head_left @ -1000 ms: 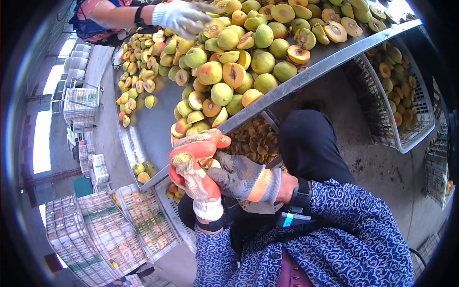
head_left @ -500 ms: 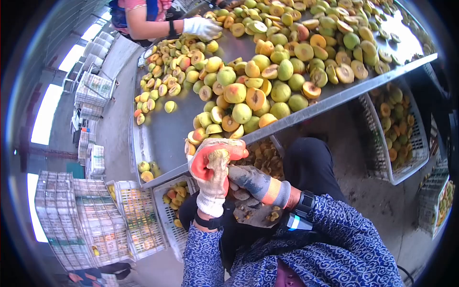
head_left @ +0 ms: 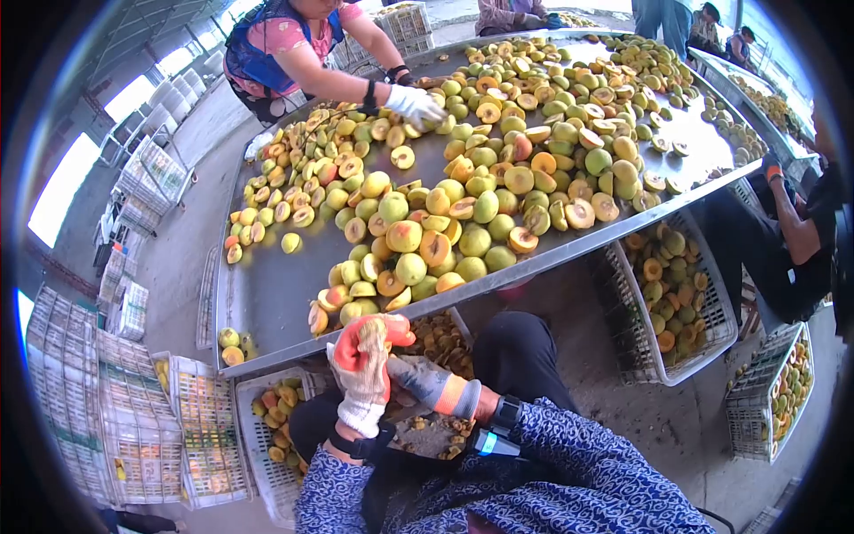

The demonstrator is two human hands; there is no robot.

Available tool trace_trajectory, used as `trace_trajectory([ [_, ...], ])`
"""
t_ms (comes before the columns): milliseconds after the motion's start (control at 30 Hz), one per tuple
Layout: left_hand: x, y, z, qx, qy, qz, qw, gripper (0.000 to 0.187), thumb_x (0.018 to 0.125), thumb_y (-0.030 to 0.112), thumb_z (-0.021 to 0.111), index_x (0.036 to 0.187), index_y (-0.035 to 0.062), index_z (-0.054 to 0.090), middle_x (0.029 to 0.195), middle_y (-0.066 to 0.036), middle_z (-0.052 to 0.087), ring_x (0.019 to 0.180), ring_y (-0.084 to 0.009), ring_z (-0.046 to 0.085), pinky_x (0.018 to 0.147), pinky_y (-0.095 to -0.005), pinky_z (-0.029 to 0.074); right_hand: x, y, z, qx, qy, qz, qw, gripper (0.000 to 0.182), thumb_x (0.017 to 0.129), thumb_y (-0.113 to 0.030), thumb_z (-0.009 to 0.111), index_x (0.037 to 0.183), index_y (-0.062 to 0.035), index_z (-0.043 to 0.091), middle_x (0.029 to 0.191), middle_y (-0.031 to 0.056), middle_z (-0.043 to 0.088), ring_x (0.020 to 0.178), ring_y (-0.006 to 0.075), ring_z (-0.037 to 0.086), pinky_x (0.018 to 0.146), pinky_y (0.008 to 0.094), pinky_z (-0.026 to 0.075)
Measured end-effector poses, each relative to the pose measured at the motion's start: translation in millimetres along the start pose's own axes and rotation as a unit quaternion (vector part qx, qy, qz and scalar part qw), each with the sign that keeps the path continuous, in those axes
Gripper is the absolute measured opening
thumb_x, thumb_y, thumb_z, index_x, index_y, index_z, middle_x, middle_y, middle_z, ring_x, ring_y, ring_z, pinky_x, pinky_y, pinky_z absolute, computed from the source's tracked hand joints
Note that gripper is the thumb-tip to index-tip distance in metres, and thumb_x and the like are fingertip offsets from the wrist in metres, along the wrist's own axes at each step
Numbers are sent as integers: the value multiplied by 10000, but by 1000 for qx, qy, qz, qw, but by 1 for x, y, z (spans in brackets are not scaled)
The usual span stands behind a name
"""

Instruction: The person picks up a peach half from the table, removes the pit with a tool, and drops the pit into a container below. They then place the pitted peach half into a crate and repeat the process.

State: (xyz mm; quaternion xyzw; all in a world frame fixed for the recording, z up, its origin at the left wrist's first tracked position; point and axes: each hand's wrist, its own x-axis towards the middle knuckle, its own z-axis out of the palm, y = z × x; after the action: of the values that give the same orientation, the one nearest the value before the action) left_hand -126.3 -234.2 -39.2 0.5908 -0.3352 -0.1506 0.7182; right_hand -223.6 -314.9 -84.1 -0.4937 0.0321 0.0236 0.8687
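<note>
My left hand [head_left: 366, 354], in a white glove with an orange-red palm, is curled closed just below the table's front edge. What it holds, if anything, is hidden. Against it, from the right, comes my right hand [head_left: 434, 384] in a grey, stained glove with an orange cuff. Its fingers are pressed together behind the left hand, and their tips cannot be made out. Above the hands, halved fruit [head_left: 435, 248] in yellow, green and orange lies heaped on the metal table [head_left: 276, 303].
Beneath the hands is a container of fruit pieces [head_left: 436, 347]. Fruit-filled crates stand left [head_left: 258, 445] and right [head_left: 640, 311] of my knees. A co-worker's gloved hand [head_left: 415, 107] reaches over the table's far side. Another person [head_left: 801, 231] sits at right.
The view has tilted up and shifted right, so more of the table and more people show. My hands stay together in much the same pose. The co-worker's gloved hand remains over the fruit.
</note>
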Motion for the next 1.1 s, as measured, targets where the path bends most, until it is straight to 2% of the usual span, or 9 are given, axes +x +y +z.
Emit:
trace_trajectory([
  [200, 13, 18, 2, -117, -6, -125, 985, 404, 1001, 400, 658, 892, 12, 693, 884, -155, 734, 798, -289, 727, 754, -435, 615, -7, -18, -7, 201, -60, 144, 967, 441, 1028, -587, 511, 868, -181, 572, 650, -57, 446, 540, 68, 382, 491, 246, 288],
  [333, 17, 5, 9, -219, 102, -227, 943, 438, 1012, 455, 627, 859, 48, 681, 874, -129, 710, 766, -292, 718, 660, -429, 619, 9, -9, -7, 60, 30, 107, 992, 470, 1033, -581, 492, 846, -159, 581, 637, -42, 472, 523, 96, 405, 476, 269, 296],
  [533, 21, -8, -4, -317, 91, -269, 905, 417, 1017, 450, 622, 845, 71, 654, 862, -103, 694, 791, -286, 714, 665, -421, 615, 26, 30, -15, -140, 39, -113, 983, 286, 1088, -308, 440, 1002, -92, 607, 806, 47, 570, 661, 184, 537, 575, 365, 447],
  [667, 9, 4, 5, -214, 147, -236, 937, 449, 1017, 454, 621, 872, 34, 684, 868, -139, 710, 764, -291, 724, 655, -423, 640, 29, 38, -1, -189, 71, -248, 948, 287, 1091, -320, 440, 986, -103, 597, 803, 43, 573, 644, 185, 533, 557, 368, 440],
  [733, 4, 5, -1, -242, 101, -208, 942, 454, 1026, 421, 618, 919, -10, 711, 932, -174, 730, 805, -318, 740, 701, -466, 661, 17, 24, -4, 17, 25, 38, 999, 379, 1076, -467, 468, 942, -138, 599, 717, -6, 556, 564, 147, 495, 489, 320, 355],
  [833, -3, 19, 4, -148, 61, -139, 977, 460, 1023, 391, 621, 997, -63, 692, 1048, -215, 722, 910, -326, 744, 781, -472, 663, -3, -9, -13, 188, -94, 174, 962, 319, 1091, -420, 483, 1111, -154, 657, 928, -6, 616, 811, 49, 528, 690, 220, 428],
  [933, -3, 17, -2, -72, -15, -56, 996, 418, 1017, 350, 637, 1080, -61, 668, 1076, -218, 716, 930, -314, 740, 777, -464, 662, 1, -11, -7, 36, -38, 92, 994, 334, 1083, -449, 484, 1077, -158, 650, 918, 12, 606, 801, 62, 511, 688, 232, 423],
  [1000, -2, 2, -12, -35, -23, -102, 994, 386, 1013, 304, 646, 1119, -67, 646, 1057, -208, 716, 882, -299, 741, 748, -450, 660, 5, 10, -4, -146, 7, -84, 986, 348, 1071, -472, 504, 1084, -159, 654, 924, 9, 600, 794, 66, 497, 682, 240, 416],
  [1100, 7, 18, -2, -81, -14, -164, 983, 416, 1022, 352, 631, 973, -57, 692, 975, -188, 717, 801, -299, 736, 719, -447, 654, 1, -6, -2, 123, -26, 95, 988, 394, 1024, -576, 534, 980, -193, 618, 760, -35, 525, 622, 63, 435, 547, 234, 335],
])
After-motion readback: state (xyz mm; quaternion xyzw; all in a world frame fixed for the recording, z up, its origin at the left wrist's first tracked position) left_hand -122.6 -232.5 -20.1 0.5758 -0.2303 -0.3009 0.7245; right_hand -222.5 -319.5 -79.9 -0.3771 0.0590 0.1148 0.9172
